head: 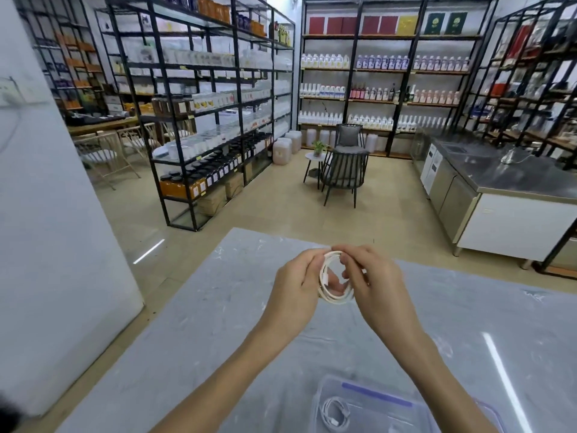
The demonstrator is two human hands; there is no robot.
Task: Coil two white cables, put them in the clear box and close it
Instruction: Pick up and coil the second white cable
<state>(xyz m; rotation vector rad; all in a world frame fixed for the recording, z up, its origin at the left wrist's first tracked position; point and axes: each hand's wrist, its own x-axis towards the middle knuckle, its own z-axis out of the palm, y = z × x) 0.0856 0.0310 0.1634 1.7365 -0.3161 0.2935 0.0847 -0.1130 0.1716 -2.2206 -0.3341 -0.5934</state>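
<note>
A white cable (pixel 331 278), wound into a small round coil, is held up above the grey table (pixel 193 323) between both hands. My left hand (pixel 296 285) grips the coil's left side. My right hand (pixel 373 282) pinches its top right with thumb and fingers. Near the bottom edge stands the clear box (pixel 371 398), open, with a purple strip along one side. A second white cable (pixel 335 412) lies coiled inside it. My right forearm covers part of the box.
The table's far edge (pixel 281 237) runs just beyond my hands, with tiled floor behind. A white wall panel (pixel 56 245) stands at the left. Black shelving, chairs and a steel counter (pixel 499 173) fill the room farther back.
</note>
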